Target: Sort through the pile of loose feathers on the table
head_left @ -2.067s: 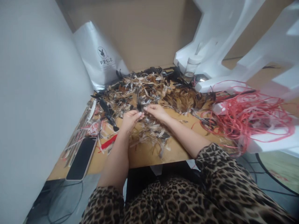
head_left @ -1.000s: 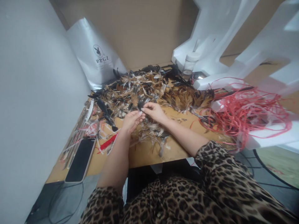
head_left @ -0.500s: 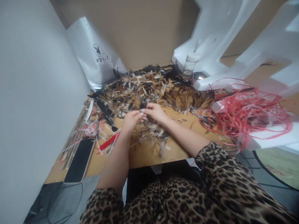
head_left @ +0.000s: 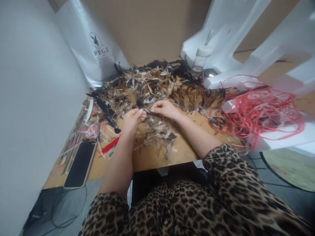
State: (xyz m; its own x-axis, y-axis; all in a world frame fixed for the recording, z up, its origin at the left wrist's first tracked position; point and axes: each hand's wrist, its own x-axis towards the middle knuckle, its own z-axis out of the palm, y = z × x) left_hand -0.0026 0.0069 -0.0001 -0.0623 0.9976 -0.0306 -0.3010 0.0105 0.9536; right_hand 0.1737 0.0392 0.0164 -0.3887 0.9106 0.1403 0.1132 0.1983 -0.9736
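My left hand [head_left: 132, 120] is closed in a pinch on the base of a dark feather [head_left: 139, 102], whose tip points away from me. A short gap to the right, my right hand [head_left: 165, 108] has thumb and forefinger pressed together; whatever is between them is too small to make out. Both hands hover at the near side of a wide pile of brown, black and white feathers [head_left: 157, 80]. Under and between my wrists lies a smaller heap of pale, fluffy feathers [head_left: 162, 129] on the wooden table [head_left: 152, 160].
To the left lie a phone [head_left: 80, 164], a red strip [head_left: 110, 145] and thin sticks [head_left: 70, 144]. Scissors [head_left: 218, 121] and tangled red plastic ribbon [head_left: 265, 111] are at the right. Behind stand a silvery bag [head_left: 95, 62], a clear jar [head_left: 200, 60] and white foam pieces [head_left: 221, 36].
My hands, which were together at the feather, have come apart. The left moved left with the dark feather and the right stayed to its right. The view shifted slightly.
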